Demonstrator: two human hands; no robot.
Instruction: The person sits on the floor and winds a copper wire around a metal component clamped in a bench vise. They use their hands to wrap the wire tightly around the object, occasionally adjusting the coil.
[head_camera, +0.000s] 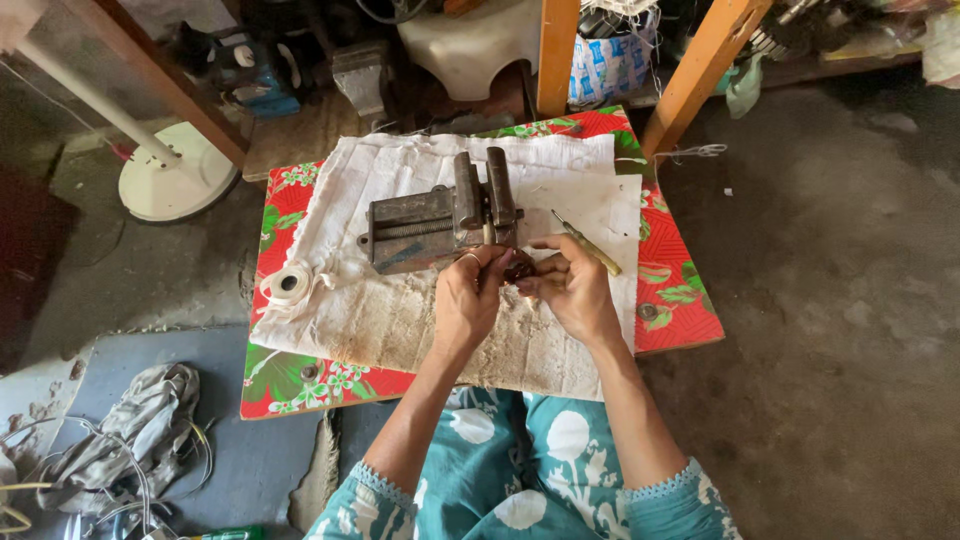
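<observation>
A roll of white tape is lying on the stained white cloth, left of the metal vise. A small dark part, just in front of the vise, is being pinched by the left hand, fingers closed on it. It is also being clamped by the right hand, together with a yellow-handled tool. The part is probably light, stiff and easily dropped; its edges are best gripped.

One package noted: a blue-and-white printed woven sack at top centre, between two orange wooden legs.
</observation>
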